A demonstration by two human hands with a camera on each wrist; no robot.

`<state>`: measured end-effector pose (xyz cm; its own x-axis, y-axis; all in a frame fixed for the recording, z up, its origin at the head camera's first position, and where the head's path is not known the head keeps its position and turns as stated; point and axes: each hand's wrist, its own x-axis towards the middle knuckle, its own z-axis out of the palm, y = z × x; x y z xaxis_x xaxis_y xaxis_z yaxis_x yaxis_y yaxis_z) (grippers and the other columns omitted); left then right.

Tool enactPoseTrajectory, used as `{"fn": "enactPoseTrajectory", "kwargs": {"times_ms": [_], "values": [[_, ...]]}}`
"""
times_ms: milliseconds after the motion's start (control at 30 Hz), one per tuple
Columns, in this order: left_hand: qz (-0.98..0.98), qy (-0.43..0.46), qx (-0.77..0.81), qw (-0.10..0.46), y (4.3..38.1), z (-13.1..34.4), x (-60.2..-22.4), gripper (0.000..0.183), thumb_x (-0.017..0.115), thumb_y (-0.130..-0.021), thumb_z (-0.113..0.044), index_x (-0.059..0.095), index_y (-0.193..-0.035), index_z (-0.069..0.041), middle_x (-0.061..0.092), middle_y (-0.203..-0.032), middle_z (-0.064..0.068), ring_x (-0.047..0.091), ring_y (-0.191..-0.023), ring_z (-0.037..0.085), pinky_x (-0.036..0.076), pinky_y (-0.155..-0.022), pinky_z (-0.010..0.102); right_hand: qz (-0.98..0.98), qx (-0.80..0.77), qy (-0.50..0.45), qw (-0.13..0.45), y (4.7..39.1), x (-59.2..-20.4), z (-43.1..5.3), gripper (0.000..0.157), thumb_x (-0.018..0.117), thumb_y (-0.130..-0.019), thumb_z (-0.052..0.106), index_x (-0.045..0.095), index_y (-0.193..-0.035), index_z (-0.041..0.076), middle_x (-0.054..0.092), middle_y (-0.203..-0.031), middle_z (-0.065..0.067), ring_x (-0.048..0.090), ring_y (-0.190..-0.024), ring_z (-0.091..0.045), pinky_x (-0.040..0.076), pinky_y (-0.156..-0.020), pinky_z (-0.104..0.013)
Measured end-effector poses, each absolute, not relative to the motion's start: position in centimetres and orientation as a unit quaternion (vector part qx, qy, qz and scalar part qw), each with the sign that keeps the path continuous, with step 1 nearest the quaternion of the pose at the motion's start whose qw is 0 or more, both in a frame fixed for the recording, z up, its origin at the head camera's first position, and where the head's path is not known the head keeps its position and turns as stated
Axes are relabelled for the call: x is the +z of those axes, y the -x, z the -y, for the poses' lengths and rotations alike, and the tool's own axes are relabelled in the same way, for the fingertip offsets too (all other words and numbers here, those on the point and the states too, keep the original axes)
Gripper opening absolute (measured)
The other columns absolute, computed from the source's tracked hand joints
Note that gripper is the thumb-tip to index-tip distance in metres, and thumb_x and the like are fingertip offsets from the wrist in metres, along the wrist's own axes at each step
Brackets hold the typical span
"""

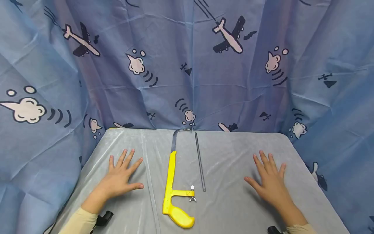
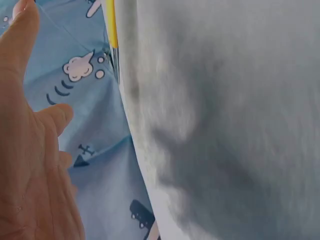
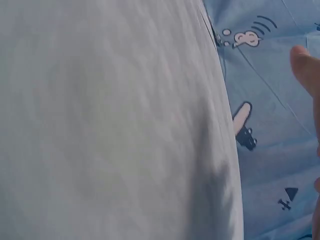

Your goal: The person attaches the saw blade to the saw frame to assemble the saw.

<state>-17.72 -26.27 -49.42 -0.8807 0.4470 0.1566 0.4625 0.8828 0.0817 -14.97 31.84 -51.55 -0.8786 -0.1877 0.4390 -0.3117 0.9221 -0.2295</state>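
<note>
A hacksaw frame with a yellow handle [image 1: 181, 217] and a curved grey metal front end lies in the middle of the table. A wing nut [image 1: 192, 199] sits on its short yellow arm. Just right of the frame lies a thin dark saw blade [image 1: 200, 162], detached from it. My left hand [image 1: 118, 178], palm down with fingers spread, is over the table left of the frame. On the far right my right hand [image 1: 269, 183] is spread the same way. Both hands hold nothing. In the wrist views, part of the left hand [image 2: 35, 150] and the right thumb [image 3: 306, 70] show at the edges.
A grey cloth covers the table [image 1: 228, 169]. Blue curtains [image 1: 163, 65] printed with planes and clouds hang behind it and along both sides. Black wrist-camera mounts [image 1: 104, 218] show by the sleeves.
</note>
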Motion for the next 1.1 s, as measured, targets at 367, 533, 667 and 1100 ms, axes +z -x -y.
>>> {"fn": "enactPoseTrajectory", "kwargs": {"times_ms": [367,533,667,1100], "values": [[0.96,0.261,-0.075,0.067,17.8,23.6,-49.9,0.104,0.061,-0.077,-0.084,0.039,-0.16,-0.024,0.014,-0.17,0.018,0.008,-0.155,0.047,0.003,-0.111,0.081,0.949,0.206,-0.13,0.2,15.3,-52.0,-29.0,0.092,0.075,-0.089,0.048,0.031,-0.162,0.013,0.022,-0.168,-0.018,0.004,-0.157,-0.043,-0.016,-0.112,-0.076],[0.959,0.267,-0.08,0.049,17.9,21.8,-50.3,0.109,0.055,-0.076,-0.089,0.033,-0.162,-0.025,0.009,-0.171,0.016,0.006,-0.156,0.045,0.007,-0.113,0.08,0.947,0.215,-0.129,0.2,15.8,-51.4,-28.4,0.093,0.074,-0.09,0.049,0.027,-0.163,0.016,0.02,-0.169,-0.016,0.004,-0.157,-0.042,-0.018,-0.113,-0.075],[0.957,0.275,-0.083,0.042,17.8,20.7,-50.1,0.111,0.057,-0.075,-0.089,0.032,-0.162,-0.025,0.008,-0.172,0.014,0.007,-0.156,0.044,0.009,-0.113,0.08,0.943,0.232,-0.13,0.198,16.2,-50.9,-27.8,0.092,0.073,-0.091,0.048,0.029,-0.163,0.013,0.021,-0.169,-0.017,0.005,-0.157,-0.042,-0.017,-0.113,-0.075],[0.951,0.289,-0.103,0.026,17.4,17.9,-50.0,0.121,0.064,-0.07,-0.088,0.027,-0.164,-0.022,0.002,-0.172,0.014,0.001,-0.157,0.042,0.006,-0.118,0.075,0.931,0.287,-0.131,0.181,17.1,-50.8,-24.1,0.089,0.076,-0.09,0.042,0.034,-0.16,0.007,0.027,-0.165,-0.023,0.007,-0.155,-0.049,-0.013,-0.114,-0.076]]}}
